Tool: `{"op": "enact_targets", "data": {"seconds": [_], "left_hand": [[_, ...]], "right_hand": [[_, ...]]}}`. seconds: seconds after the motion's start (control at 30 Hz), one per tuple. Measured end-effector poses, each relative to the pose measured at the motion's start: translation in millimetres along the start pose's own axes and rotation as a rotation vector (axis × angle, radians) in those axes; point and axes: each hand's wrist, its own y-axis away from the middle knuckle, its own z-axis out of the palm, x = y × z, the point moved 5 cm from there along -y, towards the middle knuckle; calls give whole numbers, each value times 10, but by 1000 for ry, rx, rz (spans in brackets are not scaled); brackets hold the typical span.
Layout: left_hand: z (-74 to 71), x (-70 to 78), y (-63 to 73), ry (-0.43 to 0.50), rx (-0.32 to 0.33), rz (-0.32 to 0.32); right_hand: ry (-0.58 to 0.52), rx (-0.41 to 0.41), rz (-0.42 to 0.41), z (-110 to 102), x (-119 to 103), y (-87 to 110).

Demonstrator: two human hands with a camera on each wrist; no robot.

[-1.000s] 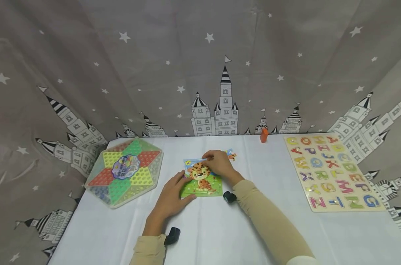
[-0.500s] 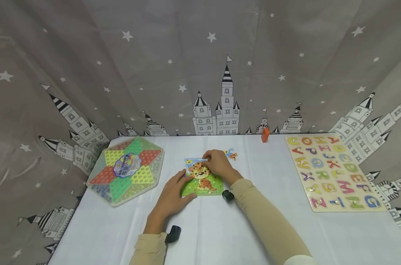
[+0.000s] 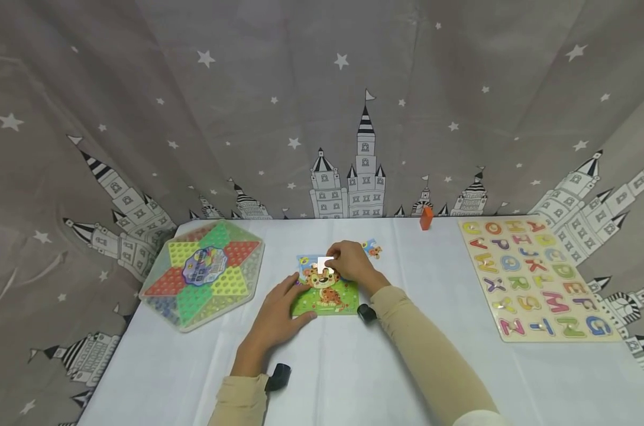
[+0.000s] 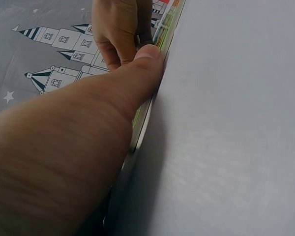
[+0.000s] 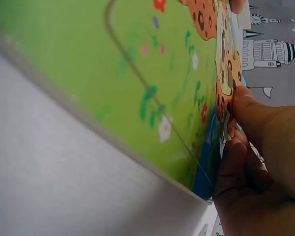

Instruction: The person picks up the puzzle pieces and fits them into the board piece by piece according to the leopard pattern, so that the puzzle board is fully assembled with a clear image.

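Observation:
A square jigsaw puzzle [image 3: 329, 305] with a spotted leopard cub on green grass lies on the white table in the head view. My left hand [image 3: 274, 313] rests along its left side, fingers fairly straight and thumb against the near edge; the left wrist view shows that thumb [image 4: 147, 56] on the rim. At the puzzle's top edge, my right hand [image 3: 352, 261] pinches a spotted orange puzzle piece [image 5: 228, 93] between thumb and fingers. A white patch [image 3: 323, 263] shows beside those fingertips, above the cub's face. Part of the puzzle's upper right is hidden by the right hand.
Another puzzle piece [image 3: 373, 249] lies behind the right hand. To the left is a hexagonal Chinese checkers board [image 3: 242, 275], to the right a wooden alphabet board [image 3: 518, 331]. A small orange block [image 3: 426, 219] stands at the back edge, before a grey castle-print curtain [image 3: 322, 94].
The white patch now shows at the right fingertips, where the picture was coloured before. Both hands have stayed nearly in place.

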Motion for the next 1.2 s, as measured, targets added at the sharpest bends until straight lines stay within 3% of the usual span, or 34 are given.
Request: {"op": "enact_targets", "data": {"seconds": [0.73,0.9,1.1,1.2], "left_hand": [[-37,-26,33,-10,-4,1],[-24,-25,33,-9,3,7],[-10,-6,32,3,-9,-2],[-26,-7,42,5,-8,-8]], "right_hand": [[0,32,38,68,-24,38],[-42,35,45,58,29,47],[-151,161,27,-246,298,89],[-86,199,44,-458,516,105]]}}
